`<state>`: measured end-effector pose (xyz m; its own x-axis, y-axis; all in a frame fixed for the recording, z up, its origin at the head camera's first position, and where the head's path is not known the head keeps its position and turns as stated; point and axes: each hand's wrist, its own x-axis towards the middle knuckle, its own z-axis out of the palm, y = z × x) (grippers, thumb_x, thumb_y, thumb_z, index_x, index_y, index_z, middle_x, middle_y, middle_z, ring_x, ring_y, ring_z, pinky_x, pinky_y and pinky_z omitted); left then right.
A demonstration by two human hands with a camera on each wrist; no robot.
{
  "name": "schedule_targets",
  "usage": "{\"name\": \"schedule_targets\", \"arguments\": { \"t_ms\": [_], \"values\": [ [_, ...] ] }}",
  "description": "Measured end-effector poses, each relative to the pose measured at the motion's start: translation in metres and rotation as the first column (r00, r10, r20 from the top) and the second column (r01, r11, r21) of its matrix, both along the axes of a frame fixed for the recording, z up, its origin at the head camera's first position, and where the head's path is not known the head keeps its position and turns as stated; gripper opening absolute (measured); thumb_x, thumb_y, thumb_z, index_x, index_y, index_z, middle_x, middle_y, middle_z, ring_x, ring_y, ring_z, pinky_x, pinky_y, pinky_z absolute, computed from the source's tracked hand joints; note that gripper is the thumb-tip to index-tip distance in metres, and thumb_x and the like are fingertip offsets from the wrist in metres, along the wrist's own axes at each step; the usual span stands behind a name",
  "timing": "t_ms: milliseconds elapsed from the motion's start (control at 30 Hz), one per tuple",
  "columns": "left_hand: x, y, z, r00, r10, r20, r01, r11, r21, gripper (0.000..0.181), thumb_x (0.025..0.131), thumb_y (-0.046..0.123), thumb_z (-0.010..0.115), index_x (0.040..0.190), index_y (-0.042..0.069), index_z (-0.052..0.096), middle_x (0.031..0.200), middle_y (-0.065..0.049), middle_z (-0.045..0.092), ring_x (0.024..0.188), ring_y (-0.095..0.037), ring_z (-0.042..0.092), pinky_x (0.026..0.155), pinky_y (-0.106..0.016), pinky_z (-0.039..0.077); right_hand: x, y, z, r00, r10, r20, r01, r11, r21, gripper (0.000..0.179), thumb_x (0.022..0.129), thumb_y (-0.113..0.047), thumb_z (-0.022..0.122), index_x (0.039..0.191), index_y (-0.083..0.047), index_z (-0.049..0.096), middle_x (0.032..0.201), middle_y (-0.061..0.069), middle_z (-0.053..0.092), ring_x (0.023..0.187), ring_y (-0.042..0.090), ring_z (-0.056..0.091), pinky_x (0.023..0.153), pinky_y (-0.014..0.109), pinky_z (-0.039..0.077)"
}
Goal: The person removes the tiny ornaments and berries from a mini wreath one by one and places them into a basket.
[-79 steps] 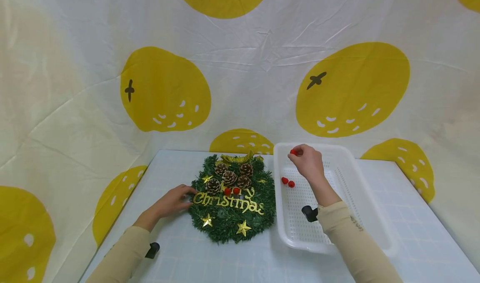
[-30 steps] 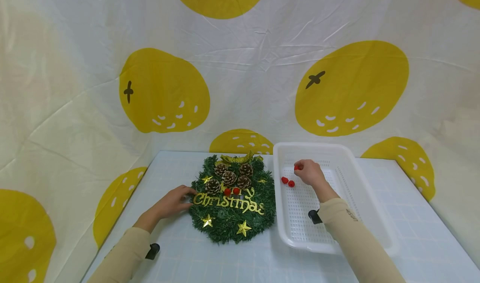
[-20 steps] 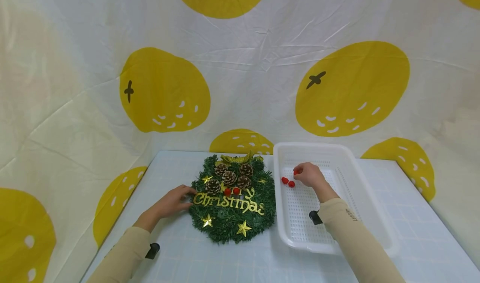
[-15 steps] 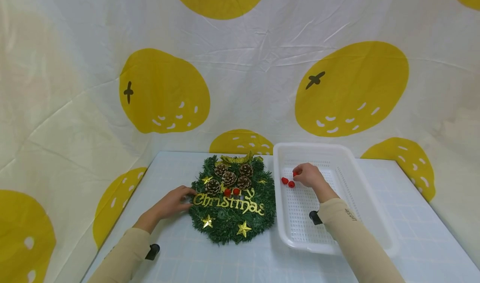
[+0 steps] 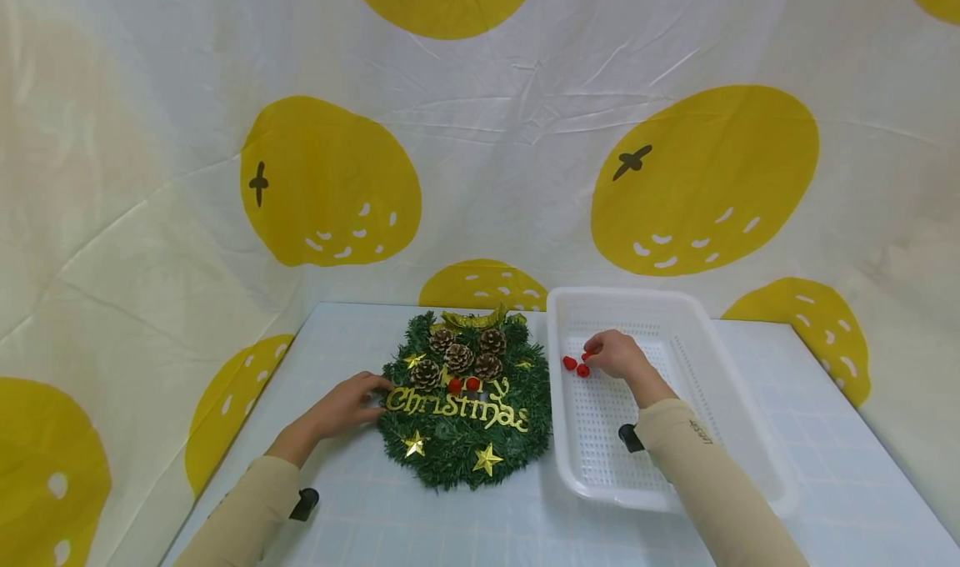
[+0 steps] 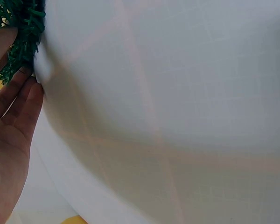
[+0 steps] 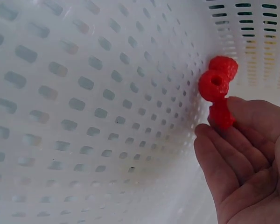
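In the head view, my left hand [image 5: 348, 404] is at the left edge of a green Christmas wreath [image 5: 457, 459]. The left wrist view has the wreath's greenery [image 6: 30, 32] between thumb and fingers. Gold "Merry Christmas" lettering [image 5: 442, 404], several pinecones [image 5: 459, 357] and gold stars [image 5: 487, 459] decorate it, with two red berries [image 5: 455, 385] on the lettering. Inside a white plastic basket [image 5: 750, 434], my right hand [image 5: 617, 354] pinches a red raspberry [image 7: 221, 114] between thumb and fingertips. Two more raspberries [image 7: 213, 86] lie right beside it, one showing a hole.
The basket, with slotted walls and floor, stands just right of the wreath on a pale checked tablecloth [image 5: 352, 517]. A white curtain [image 5: 510, 192] printed with big yellow fruit hangs behind the table. A gold ribbon [image 5: 472, 320] tops the wreath.
My right hand has come down from the basket's far end towards the two loose raspberries, still pinching its own. My left hand has stayed at the wreath's edge.
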<state>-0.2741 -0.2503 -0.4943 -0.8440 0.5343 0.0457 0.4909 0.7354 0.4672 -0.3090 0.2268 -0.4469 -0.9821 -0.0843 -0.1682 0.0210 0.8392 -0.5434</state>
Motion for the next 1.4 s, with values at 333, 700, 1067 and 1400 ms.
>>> {"name": "schedule_targets", "arguments": {
  "t_ms": [333,700,1067,1400],
  "values": [
    [0.001,0.000,0.000,1.000,-0.009,-0.001,0.009,1.000,0.006,0.033,0.090,0.015,0.070,0.121,0.009,0.062,0.116,-0.009,0.059,0.103,-0.029,0.060,0.086,-0.044,0.052,0.005,-0.002,0.010,0.997,0.066,-0.048,-0.066,0.998,0.006,0.032,0.089,-0.010,0.065,0.115,0.007,0.065,0.104,0.018,0.068,0.094,0.032,0.062,0.082,0.045,0.054],
    [0.002,0.001,0.000,1.000,-0.014,-0.004,0.014,1.000,0.014,0.033,0.090,0.014,0.070,0.122,0.008,0.062,0.118,-0.011,0.059,0.104,-0.030,0.060,0.086,-0.045,0.052,0.009,-0.013,0.036,0.994,0.078,-0.079,-0.080,0.997,-0.020,0.038,0.092,-0.017,0.064,0.122,0.007,0.062,0.113,0.021,0.065,0.101,0.036,0.061,0.085,0.047,0.053],
    [0.001,0.000,0.002,1.000,-0.015,-0.015,0.015,1.000,-0.001,0.033,0.089,0.012,0.070,0.121,0.008,0.062,0.116,-0.010,0.060,0.104,-0.029,0.060,0.087,-0.044,0.052,0.033,-0.047,0.072,0.974,0.092,-0.209,-0.103,0.994,-0.042,0.039,0.094,-0.020,0.063,0.123,0.005,0.062,0.114,0.019,0.067,0.103,0.035,0.062,0.088,0.048,0.051],
    [0.001,0.001,0.003,1.000,-0.024,-0.012,0.024,1.000,0.011,0.033,0.090,0.011,0.069,0.122,0.007,0.061,0.117,-0.012,0.059,0.105,-0.031,0.059,0.088,-0.045,0.051,0.063,-0.090,0.093,0.926,0.184,-0.329,-0.211,0.976,-0.050,0.038,0.094,-0.023,0.066,0.125,-0.002,0.063,0.119,0.015,0.066,0.108,0.031,0.062,0.089,0.046,0.051]
  ]
}}
